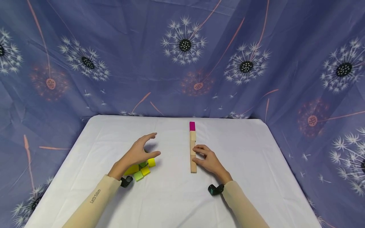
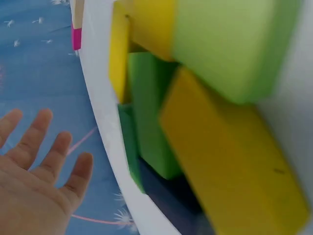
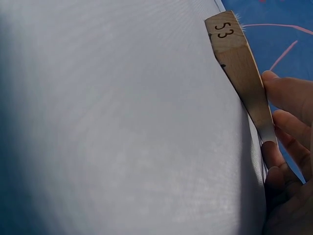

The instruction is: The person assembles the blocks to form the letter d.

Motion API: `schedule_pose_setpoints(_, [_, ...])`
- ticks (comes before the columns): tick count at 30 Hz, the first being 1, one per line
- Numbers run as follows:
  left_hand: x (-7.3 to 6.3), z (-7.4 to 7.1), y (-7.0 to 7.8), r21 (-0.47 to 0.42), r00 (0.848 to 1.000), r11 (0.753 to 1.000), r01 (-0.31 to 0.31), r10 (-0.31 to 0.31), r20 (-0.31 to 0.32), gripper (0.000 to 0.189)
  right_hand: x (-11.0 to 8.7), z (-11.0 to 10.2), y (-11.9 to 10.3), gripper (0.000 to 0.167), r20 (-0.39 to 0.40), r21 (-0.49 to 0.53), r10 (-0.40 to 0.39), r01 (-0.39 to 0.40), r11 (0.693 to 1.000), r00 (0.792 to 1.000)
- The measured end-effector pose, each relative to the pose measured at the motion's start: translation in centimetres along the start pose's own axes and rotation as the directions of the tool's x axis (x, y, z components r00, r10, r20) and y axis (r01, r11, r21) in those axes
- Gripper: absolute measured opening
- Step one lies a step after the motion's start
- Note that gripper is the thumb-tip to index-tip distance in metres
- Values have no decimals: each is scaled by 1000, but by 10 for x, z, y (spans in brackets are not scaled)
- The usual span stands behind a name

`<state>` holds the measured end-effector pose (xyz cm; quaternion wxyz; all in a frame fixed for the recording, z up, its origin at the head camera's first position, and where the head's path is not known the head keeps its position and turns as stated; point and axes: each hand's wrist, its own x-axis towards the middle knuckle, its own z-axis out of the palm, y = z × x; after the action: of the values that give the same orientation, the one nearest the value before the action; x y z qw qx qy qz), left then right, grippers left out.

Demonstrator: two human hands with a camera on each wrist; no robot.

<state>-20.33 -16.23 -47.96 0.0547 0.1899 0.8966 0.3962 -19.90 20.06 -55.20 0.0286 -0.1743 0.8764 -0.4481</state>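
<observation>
A straight row of plain wooden blocks (image 1: 193,166) runs away from me on the white table, with a pink block (image 1: 192,126) at its far end. My right hand (image 1: 209,161) touches the row from its right side, thumb and fingers both along that side. The near block's end face (image 3: 226,30) bears the number 53 in the right wrist view. My left hand (image 1: 139,151) hovers with spread fingers over a pile of blocks, holding nothing. In that pile are a yellow block (image 1: 151,162), a light green block (image 1: 138,176) and a dark green block (image 2: 149,112); the hand and wrist partly hide them.
White cloth covers the table (image 1: 242,142). A blue curtain (image 1: 137,57) with dandelion prints hangs behind it and at both sides. Small black devices are strapped on the left wrist (image 1: 126,181) and the right wrist (image 1: 215,189).
</observation>
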Motion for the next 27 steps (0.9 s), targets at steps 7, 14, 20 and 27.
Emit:
schedule_pose_setpoints(7, [-16,3,-14,-50,999,998,-40,41,31,84,0,1,-1,47,-6,-2,12,-12,1000,1000])
schedule_pose_setpoints(14, [-23,10,-20,29,994,997,-73,70,89,79,0,2,-1,46,-3,-11,5,-5,1000,1000])
schedule_pose_setpoints(20, [-22,15,-23,135,992,986,-99,87,94,75,0,2,-1,46,-3,-5,8,-8,1000,1000])
schedule_pose_setpoints(27, [-11,25,-12,68,983,988,-137,127,133,70,-1,2,0,47,-9,0,6,-6,1000,1000])
